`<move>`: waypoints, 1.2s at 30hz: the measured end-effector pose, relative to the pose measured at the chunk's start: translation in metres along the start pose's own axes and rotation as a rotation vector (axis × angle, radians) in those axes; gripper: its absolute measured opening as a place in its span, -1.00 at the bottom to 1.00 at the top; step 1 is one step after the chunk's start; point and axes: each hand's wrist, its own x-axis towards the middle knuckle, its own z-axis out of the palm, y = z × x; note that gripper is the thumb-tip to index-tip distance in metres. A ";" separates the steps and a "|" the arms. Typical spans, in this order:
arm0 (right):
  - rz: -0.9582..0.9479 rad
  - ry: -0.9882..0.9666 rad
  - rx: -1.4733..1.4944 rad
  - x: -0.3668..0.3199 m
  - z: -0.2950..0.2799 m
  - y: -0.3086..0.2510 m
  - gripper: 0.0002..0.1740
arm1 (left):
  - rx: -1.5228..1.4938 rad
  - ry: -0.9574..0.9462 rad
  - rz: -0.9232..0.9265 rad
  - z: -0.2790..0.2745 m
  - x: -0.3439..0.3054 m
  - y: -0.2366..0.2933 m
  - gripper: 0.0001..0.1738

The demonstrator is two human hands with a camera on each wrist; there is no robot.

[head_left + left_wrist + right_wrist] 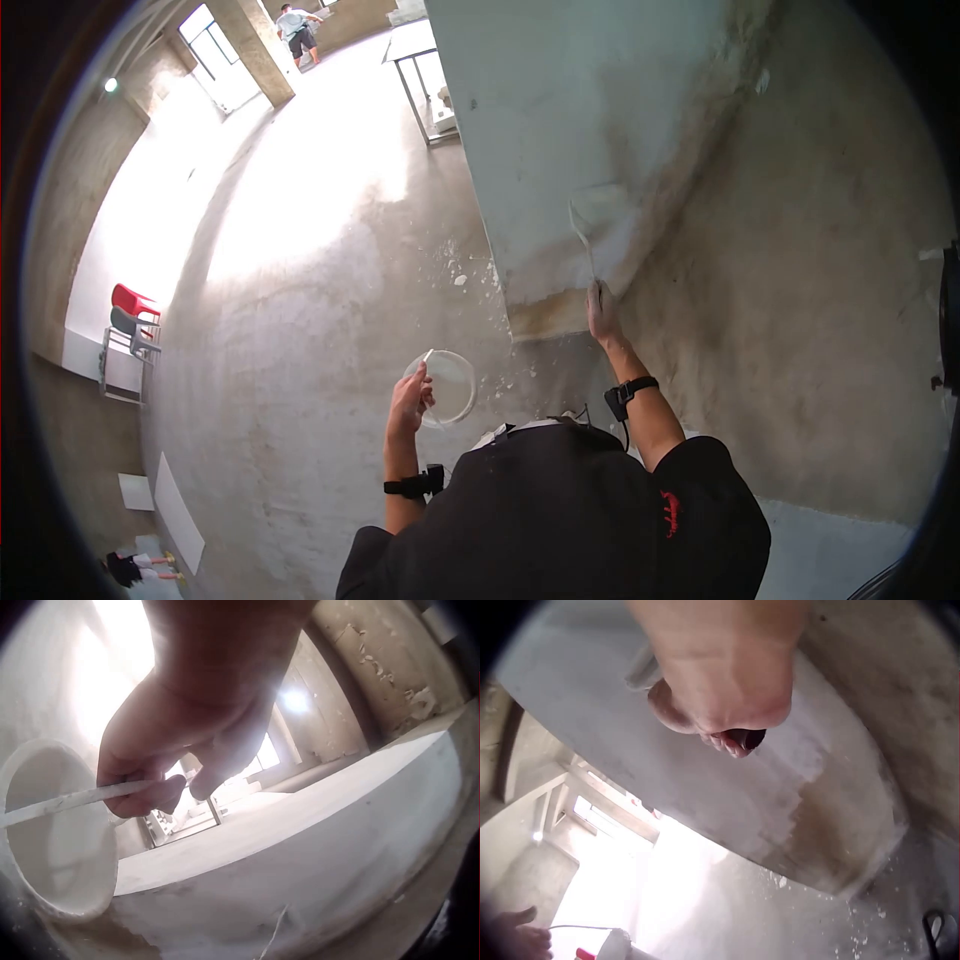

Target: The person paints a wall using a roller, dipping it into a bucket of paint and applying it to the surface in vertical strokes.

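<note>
My right hand [602, 315] grips a putty knife [580, 232], whose thin pale blade shows almost edge-on against the pale wall [560, 110]. In the right wrist view the dark handle end [753, 739] pokes out of the curled fingers. Lower and to the left, my left hand [407, 400] has its fingers bent around a thin white strip [71, 801]. That strip runs across the mouth of a round white bucket [109, 874]. From the head view, the left hand overlaps the bucket's left side.
Bare brownish plaster [545, 315] shows along the wall's lower end. White splatters [460, 280] dot the grey floor. A metal-legged table [428, 120] stands beyond the wall. Red chair [133, 300] and white boards [180, 510] are at far left. Two other people are in the distance.
</note>
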 end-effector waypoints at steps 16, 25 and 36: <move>-0.157 -0.211 0.355 0.140 -0.006 -0.287 -0.67 | -0.008 -0.010 0.048 -0.010 0.010 -0.018 -0.48; -0.352 0.025 0.185 0.114 0.066 -0.103 -0.62 | -0.125 0.123 -0.004 -0.009 0.023 -0.038 -0.55; 0.488 -0.235 0.367 -0.048 0.055 0.068 -0.51 | -0.123 0.171 0.082 -0.016 0.034 -0.055 -0.54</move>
